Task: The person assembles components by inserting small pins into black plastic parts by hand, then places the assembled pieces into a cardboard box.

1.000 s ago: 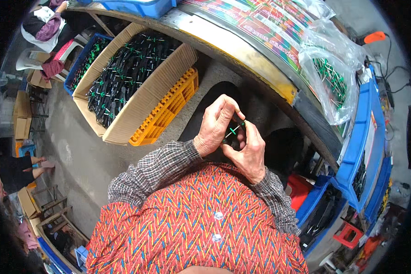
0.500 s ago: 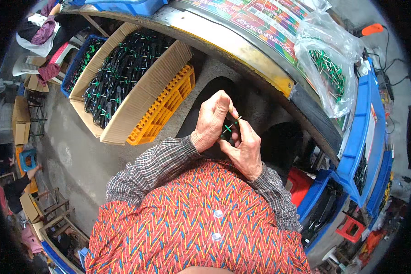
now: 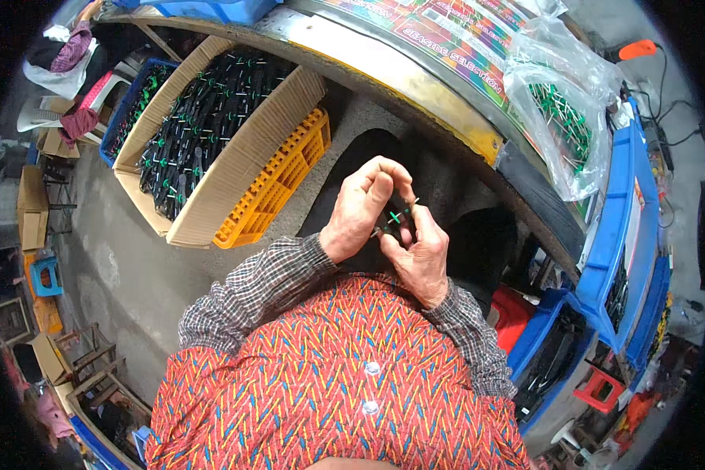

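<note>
Above my lap, my left hand (image 3: 360, 210) and my right hand (image 3: 421, 257) meet, both with fingers curled and closed round one small dark part. A green cross-shaped piece with a thin pale pin (image 3: 395, 218) shows on it between the fingers. My fingers hide most of the dark part, so its exact kind cannot be made out. Ahead and to the left, an open cardboard box (image 3: 239, 149) holds many long black pieces with green and pale pins (image 3: 204, 125).
The cardboard box rests on a yellow plastic crate (image 3: 270, 188). On the table, its curved edge (image 3: 415, 90) before me, lies a clear bag (image 3: 536, 149) of green-and-white pins. Blue bins (image 3: 615, 235) and a red stool (image 3: 599, 390) stand at right.
My hands have shifted slightly and the pinned part is turned a little between the fingers. At the far left, another person's arm by the blue stool has gone from view.
</note>
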Tool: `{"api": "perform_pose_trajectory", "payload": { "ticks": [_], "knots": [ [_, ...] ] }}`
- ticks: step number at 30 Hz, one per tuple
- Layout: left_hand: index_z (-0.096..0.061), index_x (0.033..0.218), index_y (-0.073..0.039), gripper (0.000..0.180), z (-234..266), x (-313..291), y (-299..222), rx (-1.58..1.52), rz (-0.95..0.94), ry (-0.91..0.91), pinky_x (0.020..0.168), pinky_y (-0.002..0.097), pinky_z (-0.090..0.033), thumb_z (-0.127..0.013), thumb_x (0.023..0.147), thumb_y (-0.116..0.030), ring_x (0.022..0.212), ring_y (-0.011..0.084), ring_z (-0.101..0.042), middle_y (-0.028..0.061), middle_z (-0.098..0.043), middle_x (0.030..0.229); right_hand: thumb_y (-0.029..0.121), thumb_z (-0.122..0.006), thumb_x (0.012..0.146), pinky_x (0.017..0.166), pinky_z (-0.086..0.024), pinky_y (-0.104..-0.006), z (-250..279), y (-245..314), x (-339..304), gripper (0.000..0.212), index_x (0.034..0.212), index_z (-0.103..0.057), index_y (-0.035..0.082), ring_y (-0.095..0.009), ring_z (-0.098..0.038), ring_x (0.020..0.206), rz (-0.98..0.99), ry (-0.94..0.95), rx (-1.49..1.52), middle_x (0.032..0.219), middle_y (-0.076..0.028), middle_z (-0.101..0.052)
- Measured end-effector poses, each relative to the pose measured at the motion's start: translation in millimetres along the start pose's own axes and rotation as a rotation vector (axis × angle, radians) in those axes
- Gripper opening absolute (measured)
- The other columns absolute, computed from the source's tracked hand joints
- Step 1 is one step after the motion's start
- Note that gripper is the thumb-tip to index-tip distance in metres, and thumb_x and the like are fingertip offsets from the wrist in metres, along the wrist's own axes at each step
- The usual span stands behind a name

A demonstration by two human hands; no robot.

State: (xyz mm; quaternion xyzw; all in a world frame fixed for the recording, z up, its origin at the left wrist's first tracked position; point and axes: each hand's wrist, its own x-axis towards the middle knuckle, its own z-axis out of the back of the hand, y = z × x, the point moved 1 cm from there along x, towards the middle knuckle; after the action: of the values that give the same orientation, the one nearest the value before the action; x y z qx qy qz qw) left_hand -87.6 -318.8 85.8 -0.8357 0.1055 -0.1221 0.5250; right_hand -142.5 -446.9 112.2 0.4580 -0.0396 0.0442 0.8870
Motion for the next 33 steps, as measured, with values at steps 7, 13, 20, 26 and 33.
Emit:
{"api": "perform_pose_trajectory", "payload": {
  "ticks": [7,13,20,26,33],
  "knots": [
    [-0.055,0.111,-0.002,0.029,10.1,-22.7,-9.6,-0.104,0.168,-0.015,0.084,0.0264,-0.049,-0.069,0.086,-0.009,0.092,0.0104,-0.058,0.0041,-0.061,0.099,0.008,-0.075,0.073,0.051,-0.042,-0.0303,5.1,-3.2,-0.3,0.030,0.092,-0.053,0.002,-0.014,-0.046,0.055,-0.058,-0.052,0.057,0.067,-0.005,-0.049],
    [-0.060,0.105,-0.001,0.014,11.8,-24.7,-14.2,0.010,0.186,-0.065,0.064,0.0224,-0.051,-0.062,0.091,-0.006,0.076,0.0075,-0.060,0.0026,-0.065,0.089,0.012,-0.064,0.089,0.048,-0.038,-0.0238,10.2,-2.4,-3.7,0.014,0.092,-0.056,0.001,-0.006,-0.045,0.055,-0.184,0.045,0.379,0.067,0.001,-0.051],
    [-0.059,0.105,-0.001,0.014,7.7,-23.3,-16.9,-0.009,0.185,-0.060,0.062,0.0228,-0.052,-0.060,0.093,-0.009,0.074,0.0070,-0.059,0.0020,-0.064,0.087,0.012,-0.052,0.098,0.046,-0.033,-0.0195,9.7,-1.9,-5.3,0.013,0.094,-0.059,0.002,-0.001,-0.042,0.052,-0.279,0.059,0.493,0.063,0.005,-0.050],
    [-0.059,0.107,-0.001,0.016,11.7,-19.8,-17.3,0.052,0.198,-0.033,0.060,0.0220,-0.051,-0.060,0.093,-0.010,0.073,0.0071,-0.059,0.0015,-0.064,0.087,0.011,-0.052,0.097,0.045,-0.032,-0.0194,10.3,-4.3,-4.8,0.014,0.093,-0.062,0.002,-0.001,-0.041,0.052,-0.293,0.081,0.505,0.063,0.005,-0.050],
    [-0.060,0.107,-0.002,0.016,14.9,-17.4,-18.6,0.103,0.247,0.005,0.059,0.0209,-0.050,-0.058,0.094,-0.012,0.073,0.0054,-0.059,0.0009,-0.064,0.088,0.011,-0.053,0.097,0.045,-0.031,-0.0191,7.7,-1.7,-6.1,0.015,0.094,-0.064,0.001,0.000,-0.040,0.051,-0.295,0.066,0.518,0.062,0.006,-0.049]
  ]
}}
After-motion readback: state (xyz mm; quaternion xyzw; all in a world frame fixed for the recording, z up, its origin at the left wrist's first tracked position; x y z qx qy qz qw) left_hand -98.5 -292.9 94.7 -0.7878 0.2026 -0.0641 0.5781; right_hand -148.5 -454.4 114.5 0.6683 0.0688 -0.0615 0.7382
